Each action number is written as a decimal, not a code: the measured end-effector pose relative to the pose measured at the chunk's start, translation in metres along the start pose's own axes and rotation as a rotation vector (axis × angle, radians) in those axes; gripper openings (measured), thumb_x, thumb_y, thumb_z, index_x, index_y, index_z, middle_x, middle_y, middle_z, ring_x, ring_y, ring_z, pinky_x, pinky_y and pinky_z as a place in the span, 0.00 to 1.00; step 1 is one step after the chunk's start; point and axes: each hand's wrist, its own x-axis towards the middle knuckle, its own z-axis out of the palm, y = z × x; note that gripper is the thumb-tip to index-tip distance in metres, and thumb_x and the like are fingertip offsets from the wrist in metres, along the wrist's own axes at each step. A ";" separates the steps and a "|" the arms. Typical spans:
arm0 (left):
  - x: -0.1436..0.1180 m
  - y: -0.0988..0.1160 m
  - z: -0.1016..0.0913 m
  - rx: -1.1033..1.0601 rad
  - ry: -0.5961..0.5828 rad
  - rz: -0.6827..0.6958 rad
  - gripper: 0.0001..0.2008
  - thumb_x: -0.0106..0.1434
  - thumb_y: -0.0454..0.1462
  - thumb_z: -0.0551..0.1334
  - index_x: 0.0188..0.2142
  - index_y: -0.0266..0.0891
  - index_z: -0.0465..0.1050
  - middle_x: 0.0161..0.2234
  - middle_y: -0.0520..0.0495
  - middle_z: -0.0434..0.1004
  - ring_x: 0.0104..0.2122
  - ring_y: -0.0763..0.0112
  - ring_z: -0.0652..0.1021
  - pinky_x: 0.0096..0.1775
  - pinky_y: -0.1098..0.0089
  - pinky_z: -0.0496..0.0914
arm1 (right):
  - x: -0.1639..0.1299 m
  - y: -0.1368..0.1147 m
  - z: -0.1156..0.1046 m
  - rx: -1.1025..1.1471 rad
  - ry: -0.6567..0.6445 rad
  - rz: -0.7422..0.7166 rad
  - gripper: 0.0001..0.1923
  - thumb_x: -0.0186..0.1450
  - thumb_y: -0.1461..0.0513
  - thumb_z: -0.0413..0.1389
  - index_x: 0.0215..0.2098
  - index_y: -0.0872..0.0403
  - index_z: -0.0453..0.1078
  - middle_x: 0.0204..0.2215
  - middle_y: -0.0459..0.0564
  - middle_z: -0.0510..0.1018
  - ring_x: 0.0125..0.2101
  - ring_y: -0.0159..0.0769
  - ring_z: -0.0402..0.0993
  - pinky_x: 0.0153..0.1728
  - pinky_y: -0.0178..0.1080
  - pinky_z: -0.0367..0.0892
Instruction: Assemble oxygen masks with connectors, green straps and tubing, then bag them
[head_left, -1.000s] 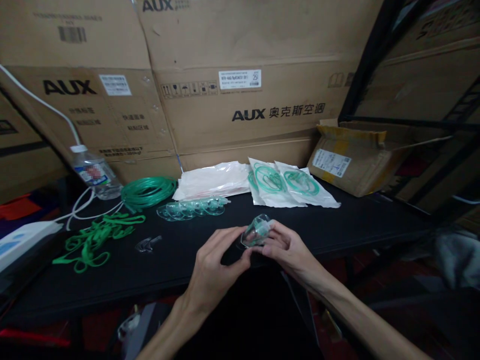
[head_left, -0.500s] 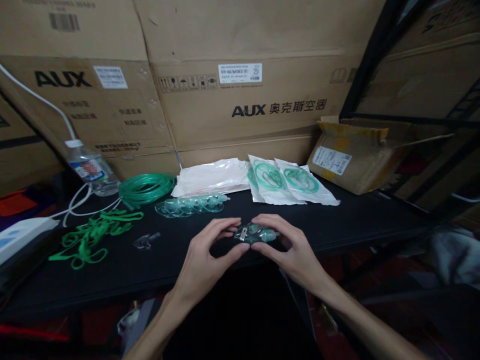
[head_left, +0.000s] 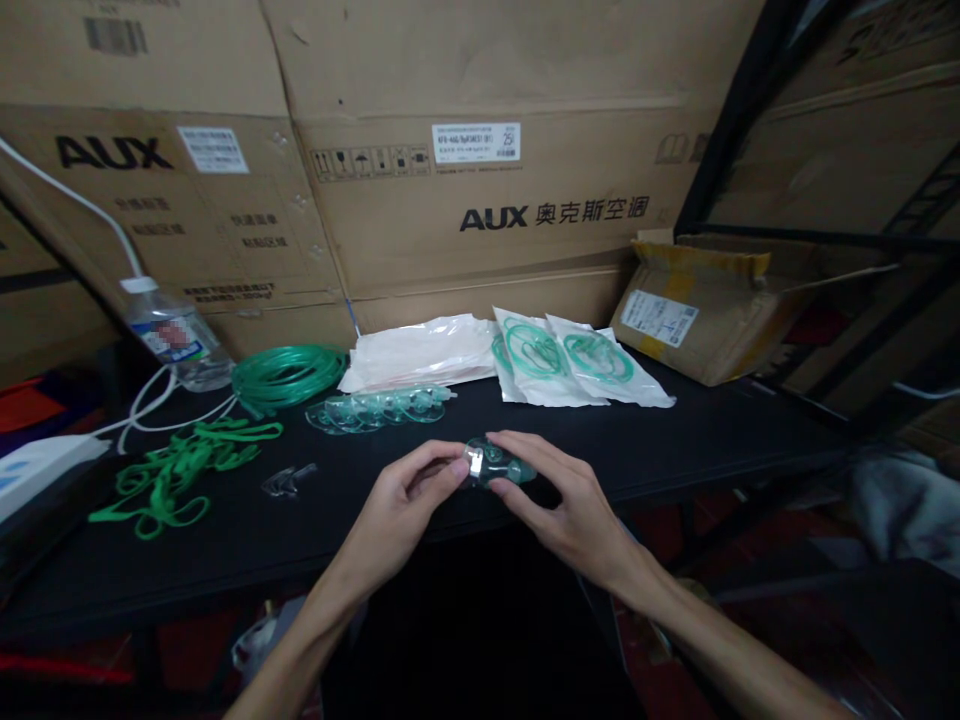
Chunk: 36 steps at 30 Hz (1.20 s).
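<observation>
A clear green-tinted plastic mask [head_left: 496, 464] with a small metal strip sits between both my hands, just above the front edge of the black table [head_left: 712, 440]. My left hand [head_left: 401, 510] pinches its left end with thumb and fingertips. My right hand [head_left: 559, 500] cups its right side, fingers curled over the top.
A row of similar clear masks [head_left: 375, 410] lies behind my hands. Green tubing coil [head_left: 285, 372], green elastic straps [head_left: 176, 470], a small clear piece [head_left: 285, 480] and a water bottle [head_left: 169, 335] are at the left. Bagged tubing sets [head_left: 570, 365], white bags [head_left: 420, 352] and cardboard boxes [head_left: 697, 310] stand behind.
The mask was held tilted up a second ago; it has come down lower and flatter, and my hands have closed in on its two ends.
</observation>
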 end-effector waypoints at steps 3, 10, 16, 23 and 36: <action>0.000 -0.001 0.003 0.000 0.001 0.026 0.09 0.65 0.40 0.64 0.41 0.39 0.79 0.37 0.49 0.82 0.38 0.68 0.80 0.43 0.71 0.75 | 0.003 -0.001 0.000 0.067 -0.059 0.036 0.17 0.68 0.64 0.59 0.54 0.50 0.74 0.48 0.53 0.82 0.47 0.41 0.79 0.51 0.42 0.72; 0.001 -0.008 0.005 -0.024 -0.008 0.033 0.07 0.62 0.38 0.66 0.39 0.38 0.79 0.33 0.49 0.82 0.33 0.70 0.82 0.39 0.72 0.77 | 0.006 -0.001 0.002 0.076 -0.068 0.060 0.09 0.65 0.66 0.58 0.44 0.54 0.76 0.35 0.48 0.82 0.34 0.35 0.77 0.39 0.36 0.71; -0.002 -0.013 0.006 0.035 0.039 0.050 0.06 0.64 0.38 0.67 0.39 0.38 0.78 0.33 0.51 0.79 0.29 0.74 0.80 0.35 0.75 0.77 | 0.004 0.001 0.004 0.088 -0.067 0.074 0.08 0.66 0.66 0.58 0.43 0.53 0.76 0.35 0.48 0.81 0.34 0.35 0.77 0.39 0.36 0.70; -0.003 -0.017 0.009 0.097 0.088 0.127 0.06 0.64 0.39 0.66 0.38 0.38 0.78 0.32 0.50 0.77 0.25 0.75 0.78 0.28 0.76 0.78 | 0.002 0.000 0.008 0.089 -0.054 0.081 0.07 0.66 0.66 0.58 0.42 0.53 0.76 0.34 0.48 0.81 0.34 0.35 0.76 0.39 0.35 0.69; -0.006 -0.008 0.016 0.086 0.239 0.106 0.07 0.64 0.40 0.67 0.35 0.38 0.78 0.31 0.50 0.78 0.30 0.70 0.82 0.35 0.74 0.78 | -0.001 0.002 0.015 0.069 0.095 0.072 0.07 0.68 0.64 0.57 0.42 0.52 0.77 0.37 0.50 0.84 0.35 0.37 0.80 0.41 0.37 0.74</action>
